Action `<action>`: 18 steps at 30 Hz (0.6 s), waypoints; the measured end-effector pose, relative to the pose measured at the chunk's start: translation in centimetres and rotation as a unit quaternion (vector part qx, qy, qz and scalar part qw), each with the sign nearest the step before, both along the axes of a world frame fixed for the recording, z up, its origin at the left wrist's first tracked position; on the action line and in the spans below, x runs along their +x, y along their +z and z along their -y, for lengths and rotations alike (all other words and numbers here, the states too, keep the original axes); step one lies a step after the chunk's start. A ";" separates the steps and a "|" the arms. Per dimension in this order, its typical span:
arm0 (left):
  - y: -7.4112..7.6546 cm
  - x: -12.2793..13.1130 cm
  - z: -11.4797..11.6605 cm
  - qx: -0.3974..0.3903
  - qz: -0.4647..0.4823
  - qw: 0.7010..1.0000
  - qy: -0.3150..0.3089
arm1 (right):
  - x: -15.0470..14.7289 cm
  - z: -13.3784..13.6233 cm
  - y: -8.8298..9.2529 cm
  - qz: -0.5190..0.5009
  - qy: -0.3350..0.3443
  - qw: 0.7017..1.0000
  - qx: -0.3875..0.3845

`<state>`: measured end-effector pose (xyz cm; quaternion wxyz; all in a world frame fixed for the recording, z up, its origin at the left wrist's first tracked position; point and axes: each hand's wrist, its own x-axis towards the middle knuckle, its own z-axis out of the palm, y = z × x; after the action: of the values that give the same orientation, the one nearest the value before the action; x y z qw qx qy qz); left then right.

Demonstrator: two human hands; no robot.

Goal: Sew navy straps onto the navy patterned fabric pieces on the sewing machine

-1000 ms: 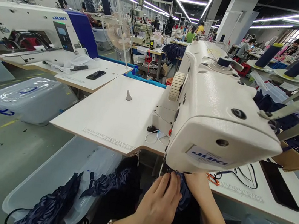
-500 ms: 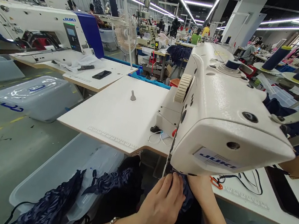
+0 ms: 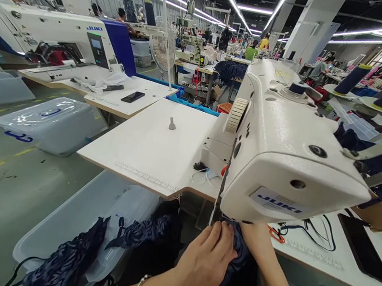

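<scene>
A: What is set at the left, and why there?

B: Dark patterned garments (image 3: pixel 69 259) are heaped at a clear bin (image 3: pixel 49 219) below the near left edge of the bench (image 3: pixel 143 140), probably so that they can be reached easily. A small grey piece (image 3: pixel 172 124) is placed toward the far edge, apparently out of the way.

A: And the hands?

B: The left hand (image 3: pixel 202 264) is laid over the navy fabric (image 3: pixel 240 251), its fingers pressed together and curled, the cloth seemingly pinched against the thumb. The fabric is held at the bench's near edge, under the head of the sewing machine (image 3: pixel 306 157), presumably to be steadied there. The right hand (image 3: pixel 254 236) is tucked behind the head; its fingers are hidden, so their grip cannot be told.

A: Farther right?

B: An orange-handled tool (image 3: pixel 276 234) is set beside the right wrist, likely for quick reach; a black phone (image 3: pixel 365 250) is laid toward the near right corner.

A: How is the fabric pointed?

B: Its upper end is pointed away, beneath the head. The long axis of the visible part seems to be run toward the wearer; the full outline is hidden.
</scene>
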<state>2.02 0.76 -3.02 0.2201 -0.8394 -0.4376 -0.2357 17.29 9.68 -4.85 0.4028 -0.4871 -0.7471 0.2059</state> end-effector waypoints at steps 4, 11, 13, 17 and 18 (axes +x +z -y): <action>0.0 0.0 0.0 -0.001 0.005 1.000 -0.011 | -0.1 0.3 0.9 -0.038 0.005 0.998 -0.045; 0.3 -0.2 0.0 -0.021 0.007 0.999 -0.028 | -0.4 1.0 2.4 -0.083 -0.009 0.991 -0.104; 0.4 -0.2 -0.1 -0.033 0.010 0.999 -0.029 | -0.4 1.0 2.4 -0.088 -0.013 0.992 -0.094; 0.5 0.0 -0.4 -0.038 0.025 0.999 -0.027 | -0.4 0.5 1.7 -0.086 -0.019 0.994 -0.065; 0.6 0.0 -0.5 -0.038 0.027 0.999 -0.026 | -0.3 0.4 1.5 -0.082 -0.019 0.995 -0.060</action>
<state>2.04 1.25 -2.45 0.1698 -0.8518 -0.4299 -0.2467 16.95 9.26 -3.40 0.4367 -0.5061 -0.6882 0.2820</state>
